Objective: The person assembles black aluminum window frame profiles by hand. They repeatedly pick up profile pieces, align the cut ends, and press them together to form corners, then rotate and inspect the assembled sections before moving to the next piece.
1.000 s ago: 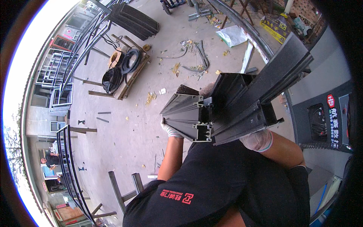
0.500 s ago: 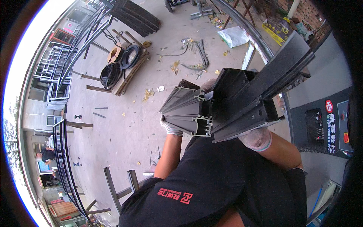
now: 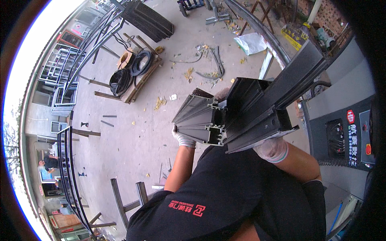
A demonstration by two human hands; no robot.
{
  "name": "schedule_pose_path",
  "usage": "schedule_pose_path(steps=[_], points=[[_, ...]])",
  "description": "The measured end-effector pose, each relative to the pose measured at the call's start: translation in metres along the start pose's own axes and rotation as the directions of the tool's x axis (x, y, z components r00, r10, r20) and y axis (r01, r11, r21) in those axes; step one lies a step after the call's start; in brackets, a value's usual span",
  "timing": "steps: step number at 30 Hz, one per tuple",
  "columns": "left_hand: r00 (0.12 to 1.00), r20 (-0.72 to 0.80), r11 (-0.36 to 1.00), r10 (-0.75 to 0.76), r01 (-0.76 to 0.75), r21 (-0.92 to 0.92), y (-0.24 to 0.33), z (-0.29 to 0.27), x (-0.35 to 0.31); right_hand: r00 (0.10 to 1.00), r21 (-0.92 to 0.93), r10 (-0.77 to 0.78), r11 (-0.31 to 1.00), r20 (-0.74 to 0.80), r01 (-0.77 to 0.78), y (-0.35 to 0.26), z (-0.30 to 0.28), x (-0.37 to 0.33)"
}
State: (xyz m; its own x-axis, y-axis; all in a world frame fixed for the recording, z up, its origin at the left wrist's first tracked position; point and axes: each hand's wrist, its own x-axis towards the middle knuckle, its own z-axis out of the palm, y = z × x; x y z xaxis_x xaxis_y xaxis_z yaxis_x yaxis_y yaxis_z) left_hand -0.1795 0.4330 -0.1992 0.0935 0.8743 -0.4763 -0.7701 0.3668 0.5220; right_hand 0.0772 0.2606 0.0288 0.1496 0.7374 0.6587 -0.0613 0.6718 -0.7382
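Observation:
A bundle of black aluminium profiles (image 3: 257, 108) spans the space before my torso, with hollow, ribbed cut ends showing at its middle. My left hand (image 3: 183, 138), in a white glove, is closed round the edge of the left profile section (image 3: 195, 122). My right hand (image 3: 273, 149), gloved too, grips the right section from below; most of its fingers are hidden. One long profile arm (image 3: 299, 66) slants away to the upper right. Beyond the cut ends a pale patch of glove (image 3: 221, 93) shows; whose hand it is, I cannot tell.
To the right stands a grey machine with a dark control panel (image 3: 341, 136). Coiled black strips (image 3: 141, 62) lie on a wooden pallet at the far left. Metal stands (image 3: 140, 193) are nearby at lower left. A white sack (image 3: 251, 43) and scraps lie on the floor ahead.
The far end of the long profile arm has shifted slightly down and left. My view has turned a little, and both hands keep their hold.

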Motion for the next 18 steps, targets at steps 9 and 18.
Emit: schedule_pose_path(steps=[9, 18], points=[[1.0, -0.002, 1.0, 0.002, -0.002, -0.002, -0.0028, -0.0018, -0.0021, 0.998, -0.117, -0.052, 0.992, 0.03, 0.055, 0.0026, -0.0007, -0.0061], [1.0, -0.012, 0.999, 0.013, -0.013, -0.037, -0.0039, -0.0048, -0.0022, 0.986, -0.218, -0.073, 0.97, 0.151, 0.105, 0.0012, -0.0083, -0.0087]])
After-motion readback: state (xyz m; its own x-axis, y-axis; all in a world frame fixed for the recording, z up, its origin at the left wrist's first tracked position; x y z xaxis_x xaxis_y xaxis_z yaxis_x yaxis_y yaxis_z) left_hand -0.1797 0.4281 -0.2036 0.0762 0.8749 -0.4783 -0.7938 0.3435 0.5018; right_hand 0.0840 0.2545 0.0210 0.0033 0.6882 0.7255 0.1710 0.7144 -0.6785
